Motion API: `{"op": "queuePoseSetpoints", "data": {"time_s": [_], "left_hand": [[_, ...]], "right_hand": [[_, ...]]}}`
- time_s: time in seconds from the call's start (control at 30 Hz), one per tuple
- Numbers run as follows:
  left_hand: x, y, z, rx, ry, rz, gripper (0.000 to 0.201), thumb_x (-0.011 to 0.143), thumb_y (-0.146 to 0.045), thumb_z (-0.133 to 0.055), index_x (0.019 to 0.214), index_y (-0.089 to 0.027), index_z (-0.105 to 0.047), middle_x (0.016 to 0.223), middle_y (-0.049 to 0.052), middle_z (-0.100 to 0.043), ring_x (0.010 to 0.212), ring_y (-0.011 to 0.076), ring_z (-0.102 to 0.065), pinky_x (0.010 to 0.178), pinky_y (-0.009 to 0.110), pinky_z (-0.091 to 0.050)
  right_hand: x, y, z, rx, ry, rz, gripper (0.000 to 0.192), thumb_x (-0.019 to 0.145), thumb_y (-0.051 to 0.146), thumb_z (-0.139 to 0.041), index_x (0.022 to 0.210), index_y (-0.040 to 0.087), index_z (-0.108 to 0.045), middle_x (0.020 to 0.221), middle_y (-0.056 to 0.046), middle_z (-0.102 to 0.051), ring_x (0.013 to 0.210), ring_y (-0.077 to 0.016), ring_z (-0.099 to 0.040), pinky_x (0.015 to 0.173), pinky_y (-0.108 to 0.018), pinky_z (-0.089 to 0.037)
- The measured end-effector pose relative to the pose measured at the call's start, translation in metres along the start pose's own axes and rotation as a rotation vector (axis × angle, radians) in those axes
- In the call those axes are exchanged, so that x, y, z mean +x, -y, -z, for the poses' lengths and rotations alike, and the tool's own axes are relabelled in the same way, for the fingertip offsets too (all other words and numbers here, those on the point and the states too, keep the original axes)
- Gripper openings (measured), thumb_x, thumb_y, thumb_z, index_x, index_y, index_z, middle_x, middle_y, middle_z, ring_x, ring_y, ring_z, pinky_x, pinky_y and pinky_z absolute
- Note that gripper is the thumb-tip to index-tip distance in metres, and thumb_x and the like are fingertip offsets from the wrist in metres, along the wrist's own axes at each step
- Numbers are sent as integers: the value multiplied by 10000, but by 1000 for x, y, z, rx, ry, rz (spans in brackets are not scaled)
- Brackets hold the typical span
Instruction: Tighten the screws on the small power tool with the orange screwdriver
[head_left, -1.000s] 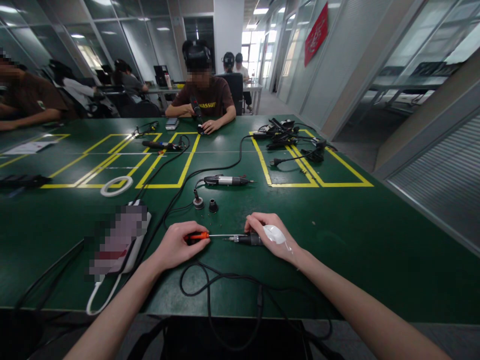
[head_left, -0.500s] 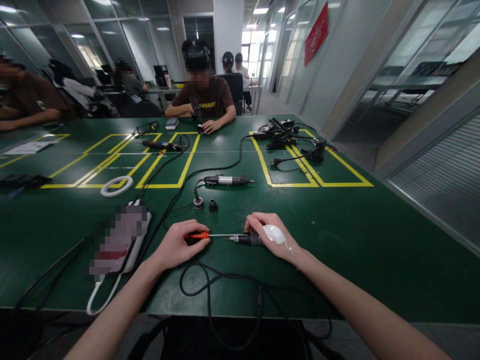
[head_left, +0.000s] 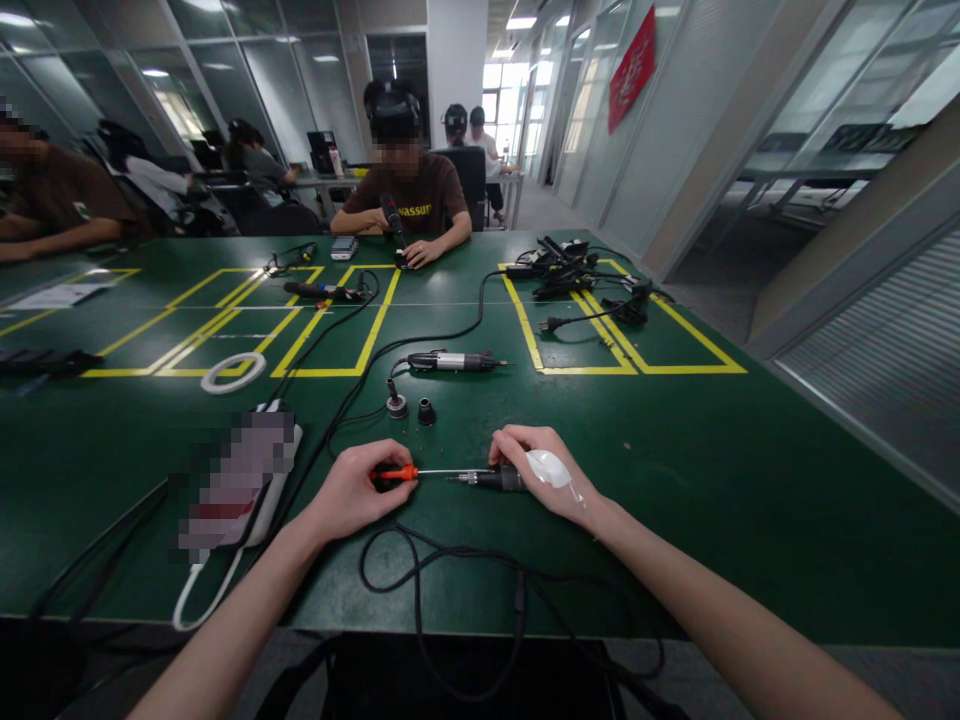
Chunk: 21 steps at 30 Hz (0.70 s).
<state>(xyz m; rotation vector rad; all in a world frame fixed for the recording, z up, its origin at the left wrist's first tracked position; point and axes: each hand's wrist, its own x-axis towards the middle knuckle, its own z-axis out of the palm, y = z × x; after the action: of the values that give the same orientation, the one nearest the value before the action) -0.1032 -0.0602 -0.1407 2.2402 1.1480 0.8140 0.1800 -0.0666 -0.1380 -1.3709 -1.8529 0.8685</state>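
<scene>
My left hand point(head_left: 365, 487) is closed around the orange and black handle of a screwdriver point(head_left: 450, 471), whose thin metal shaft points right. Wrapped in my right hand point(head_left: 541, 468) is a black electric screwdriver point(head_left: 495, 480) with its metal tip pointing left. The manual screwdriver's shaft runs just beyond the electric tool's nose; whether they touch, I cannot tell. A white patch under clear film covers the back of my right hand. Past my hands stand a metal-and-black part point(head_left: 397, 402) and a small black cone-shaped cap point(head_left: 427, 411), with tiny screws near them.
A second electric screwdriver point(head_left: 454, 361) lies farther back. To the left are a phone on a white block point(head_left: 240, 480) and a white tape ring point(head_left: 233, 372). Black cables point(head_left: 450, 552) loop near the front edge. Tangled cords point(head_left: 566, 268) lie far right. A co-worker point(head_left: 412, 200) sits opposite.
My left hand and the orange-handled screwdriver have shifted very slightly. My right hand and the electric screwdriver stay in place.
</scene>
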Motion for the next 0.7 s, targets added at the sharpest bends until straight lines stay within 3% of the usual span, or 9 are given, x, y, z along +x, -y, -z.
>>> {"op": "queuePoseSetpoints", "data": {"time_s": [0.7], "left_hand": [[0,-1,1,43,-4,-14,77,825,-245,-689,842,-173,-711,800,24,-763,700,133,-696,675,209,-529]], "right_hand": [[1,-3,-1,8,1,1,446,1018,422,-458,694,210,-679,734,-35,-746,723,-204,-685,723,-317,-483]]}}
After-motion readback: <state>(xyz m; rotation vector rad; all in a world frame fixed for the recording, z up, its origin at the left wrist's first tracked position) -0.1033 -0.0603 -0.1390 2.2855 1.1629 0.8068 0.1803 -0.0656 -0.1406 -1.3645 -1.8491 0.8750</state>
